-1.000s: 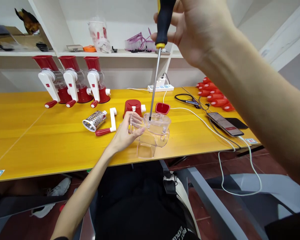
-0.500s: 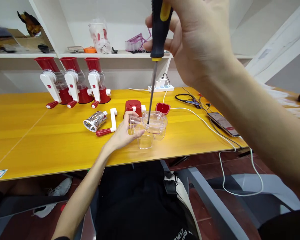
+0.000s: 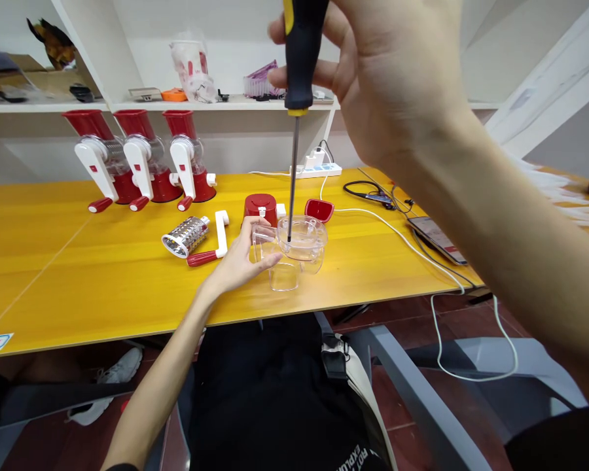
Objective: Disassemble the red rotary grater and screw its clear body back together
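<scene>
Yellow tabletop (image 3: pixel 103 288) fills my view, with white shelving behind it. Nearest to me, my left hand (image 3: pixel 240 258) lies on the table with its fingers wrapped against the side of a clear plastic housing (image 3: pixel 294 255), which stands near the front edge. My right hand (image 3: pixel 387 78) is high and close to the camera, closed round the black-and-yellow handle of a screwdriver (image 3: pixel 294 131); the shaft runs almost straight down and its tip sits inside the open top of the clear housing.

Just left of the left hand lie a metal grater drum (image 3: pixel 185 235) and a white crank with a red grip (image 3: pixel 213 243). Just behind the housing stand a red base (image 3: pixel 261 208) and a small red cap (image 3: pixel 319 210). To the right, a white cable (image 3: pixel 402 239) leads to a phone (image 3: pixel 436 239). Farther back on the left, three assembled red-and-white grinders (image 3: pixel 142 160) stand in a row, and a power strip (image 3: pixel 317 170) lies by the shelving.
</scene>
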Demonstrator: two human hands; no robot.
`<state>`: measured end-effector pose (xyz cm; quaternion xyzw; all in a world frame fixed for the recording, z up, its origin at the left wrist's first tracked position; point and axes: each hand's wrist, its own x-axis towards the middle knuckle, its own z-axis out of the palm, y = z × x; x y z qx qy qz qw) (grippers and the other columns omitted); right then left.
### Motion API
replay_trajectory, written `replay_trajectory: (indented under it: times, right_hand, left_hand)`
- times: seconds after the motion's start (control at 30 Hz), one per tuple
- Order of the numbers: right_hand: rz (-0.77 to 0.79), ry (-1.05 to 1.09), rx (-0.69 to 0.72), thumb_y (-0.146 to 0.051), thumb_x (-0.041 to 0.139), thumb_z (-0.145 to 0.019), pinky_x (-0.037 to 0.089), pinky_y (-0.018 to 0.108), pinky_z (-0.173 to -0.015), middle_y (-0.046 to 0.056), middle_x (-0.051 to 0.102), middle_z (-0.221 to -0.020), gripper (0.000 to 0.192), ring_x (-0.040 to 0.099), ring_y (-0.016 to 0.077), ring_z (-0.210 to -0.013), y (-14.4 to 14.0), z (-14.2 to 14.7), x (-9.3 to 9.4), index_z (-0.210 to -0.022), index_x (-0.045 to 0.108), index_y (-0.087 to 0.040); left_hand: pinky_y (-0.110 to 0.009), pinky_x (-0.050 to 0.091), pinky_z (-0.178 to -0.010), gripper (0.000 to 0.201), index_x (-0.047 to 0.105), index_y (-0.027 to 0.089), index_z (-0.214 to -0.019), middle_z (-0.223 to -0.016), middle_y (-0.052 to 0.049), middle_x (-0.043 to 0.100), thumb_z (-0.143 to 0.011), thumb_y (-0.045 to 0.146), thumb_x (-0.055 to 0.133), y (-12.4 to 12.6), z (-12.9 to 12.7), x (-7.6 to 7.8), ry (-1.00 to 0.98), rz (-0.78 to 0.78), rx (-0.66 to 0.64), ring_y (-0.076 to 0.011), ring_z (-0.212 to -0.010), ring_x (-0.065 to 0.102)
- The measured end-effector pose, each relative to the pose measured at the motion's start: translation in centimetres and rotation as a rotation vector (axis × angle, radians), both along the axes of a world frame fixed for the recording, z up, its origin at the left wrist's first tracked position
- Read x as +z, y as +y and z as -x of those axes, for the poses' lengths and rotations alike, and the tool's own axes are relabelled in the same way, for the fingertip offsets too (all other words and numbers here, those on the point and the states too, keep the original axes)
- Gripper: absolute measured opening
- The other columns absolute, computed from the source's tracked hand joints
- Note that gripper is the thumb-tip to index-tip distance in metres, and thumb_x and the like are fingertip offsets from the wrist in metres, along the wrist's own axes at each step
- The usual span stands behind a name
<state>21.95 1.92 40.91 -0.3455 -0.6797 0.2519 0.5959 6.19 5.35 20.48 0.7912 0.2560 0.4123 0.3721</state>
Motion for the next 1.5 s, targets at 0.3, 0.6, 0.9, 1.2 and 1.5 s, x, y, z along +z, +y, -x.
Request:
replay_trajectory:
  times: [0.3,0.6,0.9,1.2,1.5]
  right_hand:
    - [-0.017,-0.010,-0.045,-0.038,0.043,-0.081,0.062,0.014,-0.088,-0.010,0.053,-0.101,0.040,0.065,-0.0088,-0.096,-0.4,-0.4,0.3,-0.111,0.036,-0.013]
    - [-0.016,-0.007,-0.072,-0.038,0.042,-0.081,0.062,0.014,-0.086,-0.010,0.052,-0.106,0.045,0.064,-0.0099,-0.094,-0.2,-0.4,0.0,-0.116,0.034,-0.013]
    - [0.013,-0.065,-0.064,-0.041,0.039,-0.070,0.058,0.015,-0.094,-0.012,0.050,-0.095,0.072,0.061,-0.0113,-0.094,-0.2,-1.5,0.0,-0.130,0.040,-0.003]
    - [0.014,-0.056,0.008,-0.038,0.029,-0.073,0.060,0.019,-0.096,-0.011,0.055,-0.096,0.071,0.062,-0.0065,-0.106,0.1,-1.8,0.0,-0.133,0.036,0.000]
    - [0.013,0.104,0.056,-0.029,0.025,-0.076,0.059,0.019,-0.098,-0.013,0.045,-0.094,0.067,0.061,-0.0076,-0.103,-0.4,-1.1,-0.3,-0.136,0.016,0.000]
  left_hand:
    - [-0.049,0.050,-0.108,0.057,0.038,0.024,-0.119,-0.118,-0.009,0.059,-0.083,0.053,0.072,-0.1,0.0,0.2,-0.006,-0.002,-0.001,-0.0246,-0.115,0.063]
    - [-0.051,0.040,-0.119,0.067,0.042,0.023,-0.137,-0.142,-0.013,0.054,-0.085,0.054,0.072,-0.5,0.5,0.5,0.061,-0.165,0.113,-0.0296,-0.136,0.052]
    - [-0.047,0.042,-0.116,0.028,0.062,0.021,-0.123,-0.134,-0.008,0.068,-0.098,0.033,0.065,-1.9,-0.4,1.8,0.110,-0.656,0.133,-0.0213,-0.130,0.061]
    - [-0.041,0.045,-0.109,0.022,0.065,0.019,-0.118,-0.128,-0.008,0.071,-0.098,0.027,0.066,-1.7,-0.5,1.7,0.094,-0.670,0.144,-0.0181,-0.121,0.065]
    - [-0.041,0.048,-0.105,0.024,0.065,0.021,-0.122,-0.126,-0.007,0.072,-0.098,0.027,0.065,-2.2,-0.6,2.0,0.062,-0.593,0.159,-0.0190,-0.119,0.065]
